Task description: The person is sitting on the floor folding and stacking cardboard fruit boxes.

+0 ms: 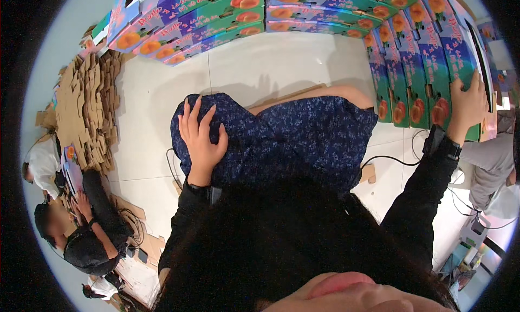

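Note:
My left hand (201, 141) lies on my dark blue patterned garment (303, 133), over my left knee, with the fingers spread and nothing held. At the right, my right hand (470, 106) rests against the outermost cardboard fruit box (454, 46) of a stack. Its thumb is apart from the fingers, which reach over the box's edge beside a dark slot. That box is purple, blue and green with peach pictures. Part of its end is hidden behind the hand. Dark sleeves and wrist straps cover both my forearms.
More matching fruit boxes (216, 27) stand in stacks along the far side. Flattened brown cardboard (89, 106) is piled at the left. Near it, a co-worker (89, 241) in black reaches toward a box. A black cable (392, 158) crosses the pale tiled floor (143, 149).

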Demonstrator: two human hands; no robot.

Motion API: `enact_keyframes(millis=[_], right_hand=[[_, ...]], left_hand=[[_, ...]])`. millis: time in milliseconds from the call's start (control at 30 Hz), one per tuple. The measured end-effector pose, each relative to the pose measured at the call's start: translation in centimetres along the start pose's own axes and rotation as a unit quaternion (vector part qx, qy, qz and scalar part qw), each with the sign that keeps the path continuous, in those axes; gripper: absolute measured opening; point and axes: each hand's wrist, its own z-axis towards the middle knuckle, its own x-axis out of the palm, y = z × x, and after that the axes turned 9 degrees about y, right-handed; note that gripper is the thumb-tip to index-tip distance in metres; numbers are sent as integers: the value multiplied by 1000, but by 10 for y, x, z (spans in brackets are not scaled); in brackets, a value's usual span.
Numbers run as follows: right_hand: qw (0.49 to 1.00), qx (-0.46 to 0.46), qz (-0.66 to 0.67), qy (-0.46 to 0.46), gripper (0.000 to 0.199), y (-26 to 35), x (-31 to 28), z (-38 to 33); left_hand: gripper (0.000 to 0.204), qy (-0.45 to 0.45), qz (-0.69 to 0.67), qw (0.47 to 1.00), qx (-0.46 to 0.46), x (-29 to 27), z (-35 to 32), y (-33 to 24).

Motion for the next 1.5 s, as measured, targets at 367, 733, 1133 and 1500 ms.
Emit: enact_keyframes(millis=[367,733,1133,1500], right_hand=[[1000,-1,-14,-11,47,2,1,0],[1000,-21,-21,1,54,6,5,3],[986,-111,95,82,57,-9,2,71],[767,-276,579,-9,51,220,-141,-8]], left_hand=[[47,-7,8,1000,-18,2,3,0],[46,-23,-11,1000,-14,-4,0,0],[47,-60,-36,998,3,-4,-18,6],[51,-40,-82,996,6,-10,-13,12]])
